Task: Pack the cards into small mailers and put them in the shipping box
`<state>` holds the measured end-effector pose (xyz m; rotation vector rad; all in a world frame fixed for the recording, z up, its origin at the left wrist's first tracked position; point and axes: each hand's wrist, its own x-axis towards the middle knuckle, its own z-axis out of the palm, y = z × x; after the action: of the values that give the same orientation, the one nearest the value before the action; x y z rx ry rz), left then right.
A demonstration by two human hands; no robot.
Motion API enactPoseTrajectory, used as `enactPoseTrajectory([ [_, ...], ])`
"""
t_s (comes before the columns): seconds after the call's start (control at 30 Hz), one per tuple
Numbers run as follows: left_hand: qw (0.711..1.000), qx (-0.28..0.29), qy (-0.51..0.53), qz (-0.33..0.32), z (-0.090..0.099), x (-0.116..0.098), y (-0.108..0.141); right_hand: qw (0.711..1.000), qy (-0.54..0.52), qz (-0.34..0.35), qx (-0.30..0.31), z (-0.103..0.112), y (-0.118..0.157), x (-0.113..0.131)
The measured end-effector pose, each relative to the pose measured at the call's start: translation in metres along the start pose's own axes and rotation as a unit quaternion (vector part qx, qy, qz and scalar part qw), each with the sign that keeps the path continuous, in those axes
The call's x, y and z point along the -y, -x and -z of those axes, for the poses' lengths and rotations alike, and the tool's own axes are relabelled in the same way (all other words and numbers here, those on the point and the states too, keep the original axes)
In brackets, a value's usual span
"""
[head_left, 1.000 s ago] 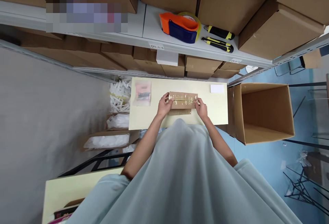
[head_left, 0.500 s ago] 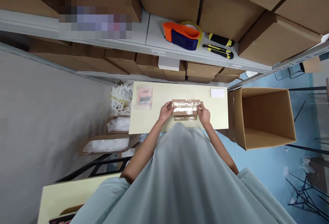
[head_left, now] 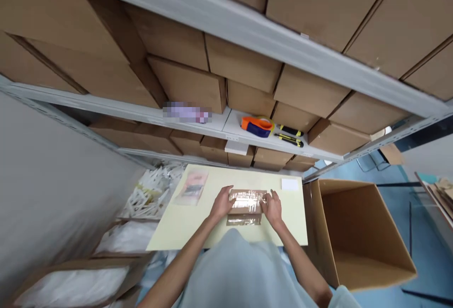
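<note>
A small flat cardboard box [head_left: 244, 210] with glossy clear tape across it lies on the pale yellow table [head_left: 212, 232]. My left hand [head_left: 222, 202] grips its left end, thumb on the top face. At the right end my right hand [head_left: 272, 207] pinches the edge, with the fingers curled. A taped brown strip shows along the box's near side. Glare on the tape hides some of the surface. Left of the hands lies a clear plastic bag [head_left: 193, 188] with pinkish contents. A white card or small box [head_left: 289, 184] is at the far right corner.
A large open carton [head_left: 320, 228] stands against the table's right side. Behind the table, a grey shelf [head_left: 212, 127] carries cardboard boxes, an orange and blue tape dispenser [head_left: 257, 127] and utility knives [head_left: 289, 139]. White packing scraps [head_left: 152, 190] are heaped at left.
My view has tilted up, so the table and hands sit lower and more shelving shows. Both hands keep their hold on the box, which stays on the table.
</note>
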<state>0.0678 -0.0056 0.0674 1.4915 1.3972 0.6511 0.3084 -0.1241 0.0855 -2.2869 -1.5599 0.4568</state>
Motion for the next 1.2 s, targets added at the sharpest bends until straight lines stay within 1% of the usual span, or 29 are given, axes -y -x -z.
enactPoseTrajectory([
  [0.07, 0.994, -0.005, -0.055, -0.091, 0.001, -0.027, -0.019, 0.994, 0.018, 0.081, -0.076, 0.02, -0.035, 0.017],
  [0.1, 0.988, -0.011, -0.071, -0.136, 0.001, -0.047, -0.032, 0.986, 0.019, 0.123, -0.11, 0.036, -0.058, 0.031],
  [0.17, 0.972, -0.037, -0.068, -0.22, 0.006, -0.097, -0.062, 0.967, 0.022, 0.193, -0.162, 0.076, -0.108, 0.067],
  [0.2, 0.962, -0.058, -0.059, -0.258, 0.009, -0.125, -0.077, 0.959, 0.029, 0.222, -0.176, 0.097, -0.133, 0.088],
  [0.27, 0.943, -0.112, -0.04, -0.31, 0.019, -0.181, -0.102, 0.949, 0.055, 0.245, -0.193, 0.135, -0.178, 0.129],
  [0.3, 0.936, -0.139, -0.029, -0.323, 0.025, -0.205, -0.112, 0.949, 0.079, 0.242, -0.185, 0.15, -0.196, 0.148],
  [0.33, 0.932, -0.158, -0.017, -0.327, 0.03, -0.226, -0.119, 0.954, 0.111, 0.227, -0.162, 0.161, -0.21, 0.164],
  [0.37, 0.93, -0.173, -0.003, -0.324, 0.035, -0.241, -0.123, 0.96, 0.146, 0.204, -0.127, 0.168, -0.221, 0.177],
  [0.4, 0.929, -0.185, 0.009, -0.319, 0.039, -0.252, -0.125, 0.963, 0.178, 0.18, -0.091, 0.172, -0.229, 0.186],
  [0.43, 0.929, -0.194, 0.02, -0.316, 0.042, -0.258, -0.125, 0.964, 0.203, 0.159, -0.058, 0.174, -0.235, 0.193],
  [0.5, 0.926, -0.205, 0.037, -0.314, 0.046, -0.258, -0.121, 0.964, 0.229, 0.136, -0.011, 0.174, -0.242, 0.2],
  [0.63, 0.928, -0.208, 0.047, -0.306, 0.043, -0.236, -0.104, 0.963, 0.234, 0.128, 0.034, 0.178, -0.249, 0.201],
  [0.77, 0.937, -0.193, 0.063, -0.286, 0.034, -0.211, -0.087, 0.964, 0.229, 0.126, 0.05, 0.186, -0.251, 0.199],
  [0.83, 0.943, -0.181, 0.086, -0.266, 0.03, -0.198, -0.075, 0.967, 0.212, 0.134, 0.042, 0.184, -0.242, 0.193],
  [0.87, 0.946, -0.174, 0.104, -0.254, 0.028, -0.19, -0.068, 0.972, 0.183, 0.147, 0.032, 0.179, -0.234, 0.188],
  [0.93, 0.949, -0.157, 0.146, -0.23, 0.026, -0.174, -0.048, 0.981, 0.074, 0.179, 0.007, 0.165, -0.21, 0.173],
  [1.0, 0.95, -0.142, 0.177, -0.215, 0.026, -0.158, -0.022, 0.977, -0.085, 0.196, -0.005, 0.144, -0.173, 0.157],
  [1.1, 0.953, -0.122, 0.182, -0.209, 0.029, -0.14, 0.024, 0.943, -0.286, 0.171, 0.011, 0.11, -0.105, 0.138],
  [1.2, 0.961, -0.115, 0.164, -0.19, 0.034, -0.131, 0.066, 0.909, -0.396, 0.126, 0.03, 0.086, -0.042, 0.133],
])
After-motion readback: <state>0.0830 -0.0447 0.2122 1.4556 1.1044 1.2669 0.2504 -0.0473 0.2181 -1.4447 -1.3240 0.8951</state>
